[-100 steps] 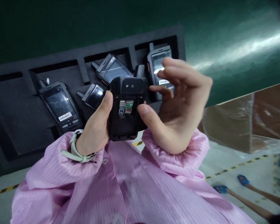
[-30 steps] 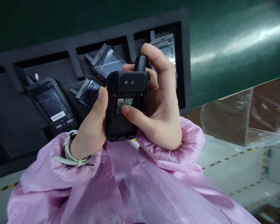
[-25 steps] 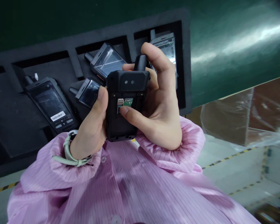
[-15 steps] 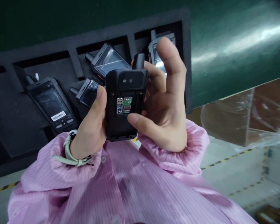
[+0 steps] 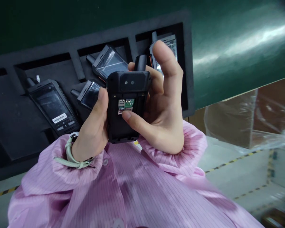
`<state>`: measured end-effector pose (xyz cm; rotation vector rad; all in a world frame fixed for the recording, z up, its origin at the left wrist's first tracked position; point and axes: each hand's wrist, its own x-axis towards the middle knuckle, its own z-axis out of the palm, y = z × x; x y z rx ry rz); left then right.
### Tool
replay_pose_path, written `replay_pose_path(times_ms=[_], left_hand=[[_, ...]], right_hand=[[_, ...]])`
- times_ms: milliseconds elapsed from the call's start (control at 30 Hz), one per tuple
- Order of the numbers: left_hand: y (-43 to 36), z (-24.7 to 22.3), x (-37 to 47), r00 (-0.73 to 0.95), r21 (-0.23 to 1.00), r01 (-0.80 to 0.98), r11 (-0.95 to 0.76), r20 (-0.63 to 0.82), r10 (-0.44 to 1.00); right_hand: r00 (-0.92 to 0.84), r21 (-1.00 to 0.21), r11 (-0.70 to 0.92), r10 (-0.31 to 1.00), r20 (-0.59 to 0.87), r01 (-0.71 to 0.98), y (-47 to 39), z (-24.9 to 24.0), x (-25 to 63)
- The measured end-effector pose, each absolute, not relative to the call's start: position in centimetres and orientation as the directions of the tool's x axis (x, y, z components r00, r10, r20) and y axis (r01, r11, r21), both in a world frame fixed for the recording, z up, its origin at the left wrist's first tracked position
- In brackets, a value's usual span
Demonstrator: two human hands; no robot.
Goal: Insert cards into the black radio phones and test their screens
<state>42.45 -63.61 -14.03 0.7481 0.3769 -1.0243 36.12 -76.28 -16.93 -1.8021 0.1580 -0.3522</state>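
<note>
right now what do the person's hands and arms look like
Both hands are ungloved. The left hand has a pale green strap at the wrist; the right hand shows no wristwear. The pink sleeves have thin darker stripes and gathered cuffs.

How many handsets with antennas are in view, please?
5. The held handset is in the left hand; in the tray lie the leftmost handset, the overlapped handset beside it, the upper middle handset, and the rightmost handset, partly behind the right hand. Others may be hidden.
</note>
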Motion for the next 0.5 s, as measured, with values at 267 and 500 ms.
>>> replay_pose_path(times_ms=[267,500], left_hand=[[-63.89,-13.59,42.72,0.47,0.432,0.87,0.239,-0.581,-0.664],[-64.1,-13.52,42.62,0.505,0.448,0.855,0.262,-0.604,-0.616]], right_hand=[[0.937,-0.964,-0.261,-0.32,0.137,0.052,-75.99,-16.7,36.2],[0.931,-0.964,-0.261,-0.337,0.139,0.049,-75.8,-17.06,36.28]])
